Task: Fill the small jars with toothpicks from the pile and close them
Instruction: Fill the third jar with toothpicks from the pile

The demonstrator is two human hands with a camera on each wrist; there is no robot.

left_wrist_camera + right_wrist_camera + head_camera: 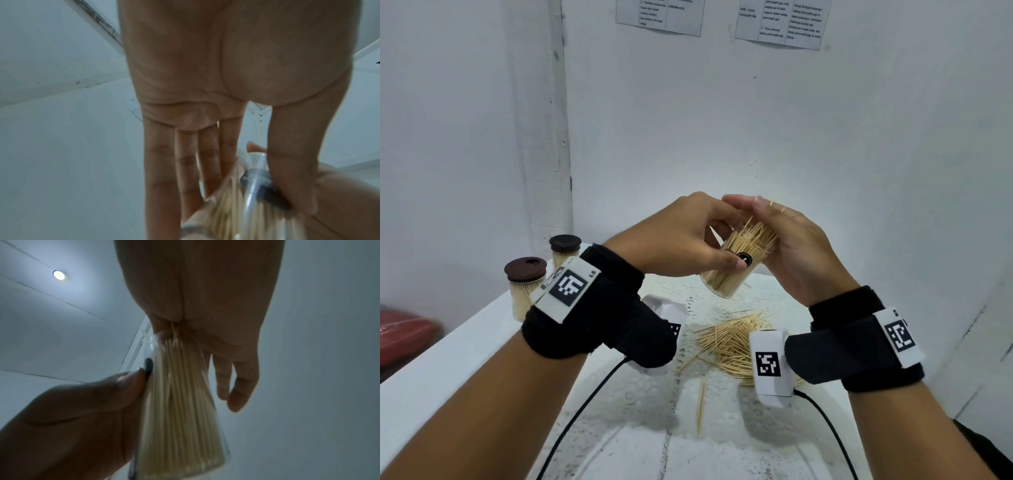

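Left hand: raised above the bench, grip curled round the open jar, thumb pressed on the round dark label, fingers behind the glass.
Open jar: clear, tilted with its mouth up and to the right, packed with toothpicks that stick out past the rim; held in mid-air over the pile.
Right hand: palm laid flat against the protruding toothpick tips at the jar's mouth, fingers straight and close together; a few sticks showing between the fingers.
Pile: loose toothpicks scattered on a white lace mat below the hands, one stray stick lying apart, nearer the camera.
Closed jars: two filled jars with dark brown lids, one nearer, one behind it, upright at the bench's left edge, partly hidden by the left wristband.
Wall: white, two printed sheets taped up high.
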